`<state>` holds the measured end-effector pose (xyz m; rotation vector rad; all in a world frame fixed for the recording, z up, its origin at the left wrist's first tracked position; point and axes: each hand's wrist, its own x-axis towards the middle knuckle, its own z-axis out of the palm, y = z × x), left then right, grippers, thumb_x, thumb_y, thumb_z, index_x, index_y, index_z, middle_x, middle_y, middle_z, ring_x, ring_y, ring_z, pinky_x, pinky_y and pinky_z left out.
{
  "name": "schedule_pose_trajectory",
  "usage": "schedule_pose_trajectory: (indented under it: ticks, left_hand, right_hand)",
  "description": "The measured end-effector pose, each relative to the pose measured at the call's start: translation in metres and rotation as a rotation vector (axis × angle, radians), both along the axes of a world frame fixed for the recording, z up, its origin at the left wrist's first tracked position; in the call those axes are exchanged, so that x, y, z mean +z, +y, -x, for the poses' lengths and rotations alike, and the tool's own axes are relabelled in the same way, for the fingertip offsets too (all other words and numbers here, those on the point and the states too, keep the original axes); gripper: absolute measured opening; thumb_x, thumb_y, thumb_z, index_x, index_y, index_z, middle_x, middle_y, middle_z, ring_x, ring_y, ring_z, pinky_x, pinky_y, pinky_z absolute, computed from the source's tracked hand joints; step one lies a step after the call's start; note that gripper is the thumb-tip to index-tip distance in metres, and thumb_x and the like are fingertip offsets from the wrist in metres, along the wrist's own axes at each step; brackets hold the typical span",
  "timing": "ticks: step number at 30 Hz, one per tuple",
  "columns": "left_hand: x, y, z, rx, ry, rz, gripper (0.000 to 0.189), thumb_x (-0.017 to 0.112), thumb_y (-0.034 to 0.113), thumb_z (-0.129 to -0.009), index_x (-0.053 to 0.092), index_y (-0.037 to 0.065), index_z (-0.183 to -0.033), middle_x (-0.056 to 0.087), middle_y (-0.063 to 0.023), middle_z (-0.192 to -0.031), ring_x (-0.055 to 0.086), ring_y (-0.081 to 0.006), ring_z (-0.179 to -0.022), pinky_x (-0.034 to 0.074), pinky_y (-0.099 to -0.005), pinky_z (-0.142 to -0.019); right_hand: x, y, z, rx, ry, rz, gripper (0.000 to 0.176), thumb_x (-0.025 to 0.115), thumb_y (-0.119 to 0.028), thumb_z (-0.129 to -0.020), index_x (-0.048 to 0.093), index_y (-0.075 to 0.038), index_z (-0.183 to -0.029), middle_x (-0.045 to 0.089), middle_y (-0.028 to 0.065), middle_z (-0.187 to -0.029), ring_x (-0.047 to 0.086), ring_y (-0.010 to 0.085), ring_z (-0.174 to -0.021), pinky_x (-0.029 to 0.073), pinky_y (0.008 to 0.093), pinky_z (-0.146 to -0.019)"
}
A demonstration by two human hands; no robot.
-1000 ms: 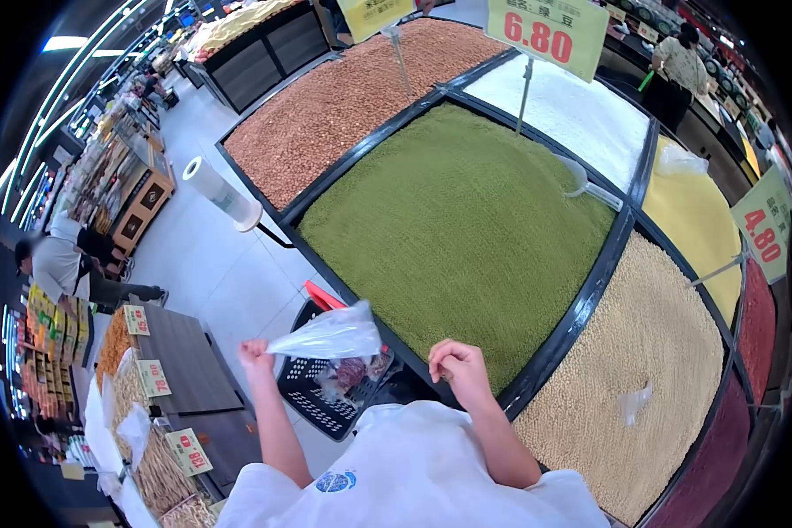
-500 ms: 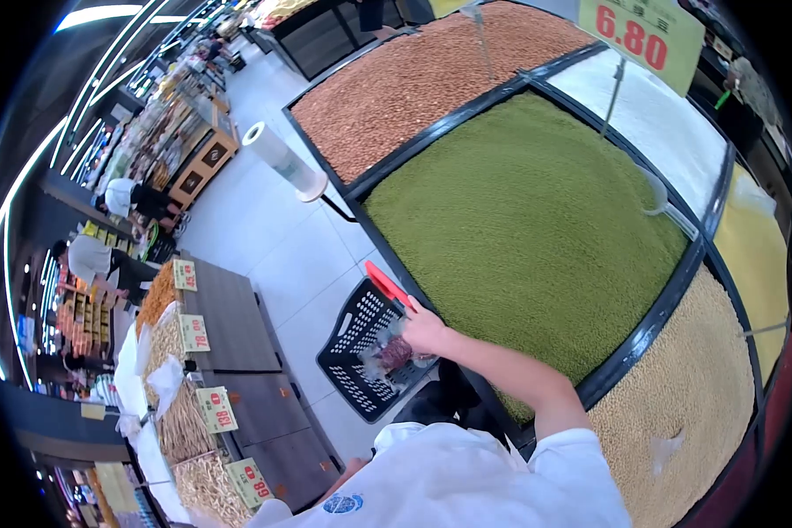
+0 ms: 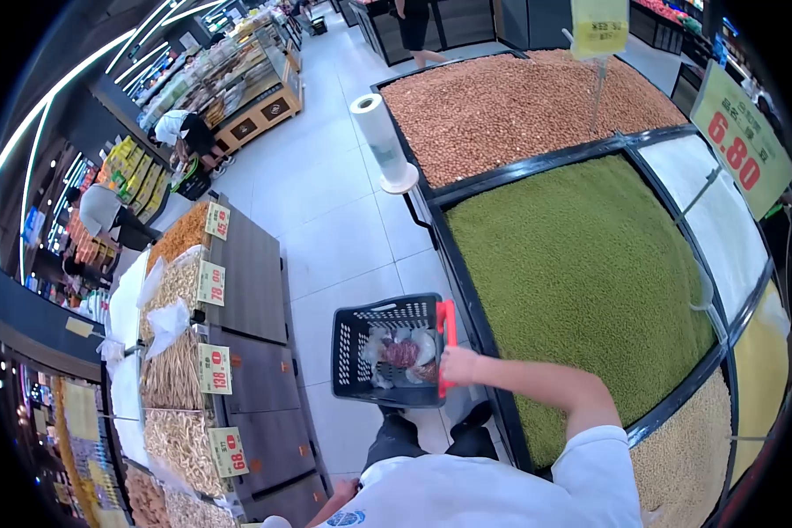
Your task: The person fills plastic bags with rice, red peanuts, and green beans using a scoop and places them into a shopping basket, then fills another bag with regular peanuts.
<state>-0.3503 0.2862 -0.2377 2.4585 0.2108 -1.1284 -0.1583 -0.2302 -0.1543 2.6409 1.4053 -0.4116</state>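
Observation:
My right hand (image 3: 458, 363) is closed around the red handle (image 3: 447, 339) of a black plastic shopping basket (image 3: 354, 352). The basket hangs over the floor beside the bulk bins, in front of my legs. Inside it lie clear plastic bags, one with reddish contents (image 3: 401, 354). My right arm reaches left from my white T-shirt (image 3: 502, 488). Only a strip of my left forearm (image 3: 333, 498) shows at the bottom edge; that hand is out of the picture.
A bin of green beans (image 3: 581, 282) is on my right, with a bin of brown nuts (image 3: 510, 106) beyond it and a bag roll (image 3: 380, 141) at its corner. A counter of dried goods (image 3: 180, 387) stands on my left. Two people (image 3: 185, 132) bend at far shelves.
A second ago my left hand held a clear bag over the basket. The bag now lies in it, my right hand has taken the red handle, and my view has turned left.

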Motion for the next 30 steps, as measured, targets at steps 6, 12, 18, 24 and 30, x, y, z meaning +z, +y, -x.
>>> schedule_pose_trajectory:
  ticks: [6, 12, 18, 24, 30]
  left_hand:
    - [-0.009, 0.046, -0.011, 0.203, 0.041, 0.202, 0.04, 0.056, 0.029, -0.09, 0.057, 0.001, -0.061, 0.051, -0.0094, -0.05, 0.048, -0.0193, -0.038, 0.036, -0.0362, -0.037]
    - [-0.042, 0.122, -0.097, -0.047, -0.102, 0.182, 0.035, 0.051, 0.03, -0.091, 0.061, 0.001, -0.077, 0.057, -0.0117, -0.061, 0.056, -0.0212, -0.053, 0.045, -0.0381, -0.049]
    - [-0.099, 0.192, -0.277, 0.344, 0.114, 0.053, 0.031, 0.061, 0.022, -0.084, 0.055, 0.003, -0.059, 0.051, -0.0077, -0.052, 0.049, -0.0201, -0.042, 0.04, -0.0373, -0.038]
    - [-0.077, 0.174, -0.473, 0.215, -0.265, 0.239, 0.039, 0.054, 0.034, -0.087, 0.059, 0.002, -0.066, 0.058, -0.0112, -0.058, 0.056, -0.0245, -0.048, 0.047, -0.0408, -0.053]
    - [-0.033, 0.127, -0.521, 0.471, -0.204, 0.455, 0.029, 0.059, 0.027, -0.088, 0.056, 0.005, -0.069, 0.052, -0.0035, -0.056, 0.049, -0.0158, -0.046, 0.039, -0.0345, -0.042]
  right_hand:
    - [0.014, 0.089, -0.021, -0.03, -0.139, -0.435, 0.032, 0.066, -0.032, -0.072, 0.062, -0.014, -0.099, 0.063, 0.0051, -0.09, 0.061, 0.0214, -0.09, 0.041, 0.037, -0.082]
    - [-0.012, 0.145, -0.068, -0.483, 0.03, -0.254, 0.048, 0.07, -0.056, -0.065, 0.062, -0.01, -0.077, 0.064, 0.0065, -0.076, 0.065, 0.0237, -0.076, 0.047, 0.0368, -0.069]
    - [-0.017, 0.21, -0.101, -0.707, -0.186, -0.4, 0.054, 0.068, -0.065, -0.065, 0.063, -0.011, -0.067, 0.061, 0.006, -0.056, 0.064, 0.0237, -0.054, 0.051, 0.0372, -0.054]
    - [-0.009, 0.25, -0.144, -0.869, -0.18, -0.314, 0.038, 0.068, -0.047, -0.072, 0.061, -0.011, -0.066, 0.062, 0.0069, -0.058, 0.064, 0.0239, -0.054, 0.05, 0.0375, -0.051]
    - [-0.013, 0.246, -0.203, -1.016, -0.197, -0.157, 0.031, 0.073, -0.042, -0.067, 0.064, -0.013, -0.064, 0.061, 0.0051, -0.057, 0.063, 0.0227, -0.052, 0.048, 0.0368, -0.05]
